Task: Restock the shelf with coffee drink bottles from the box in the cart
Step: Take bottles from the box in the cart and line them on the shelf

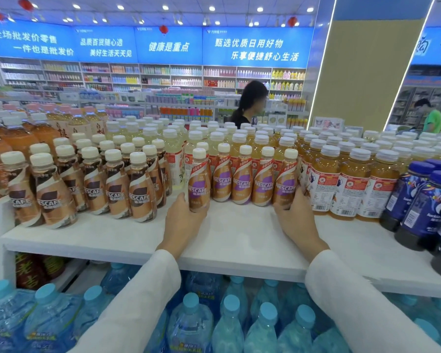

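Observation:
A row of purple-and-gold Nescafe coffee bottles (242,178) stands on the white shelf (239,240), caps white. My left hand (182,217) grips the base of the leftmost bottle (199,182) of that row. My right hand (294,216) grips the base of the rightmost bottle (285,180). Both bottles stand upright on the shelf. Three more bottles stand between them. The box and the cart are out of view.
Brown-label Nescafe bottles (117,184) fill the shelf's left side. Orange tea bottles (346,179) and dark blue bottles (423,200) stand at the right. Blue-capped water bottles (189,324) crowd the level below. A person (250,103) stands behind the display.

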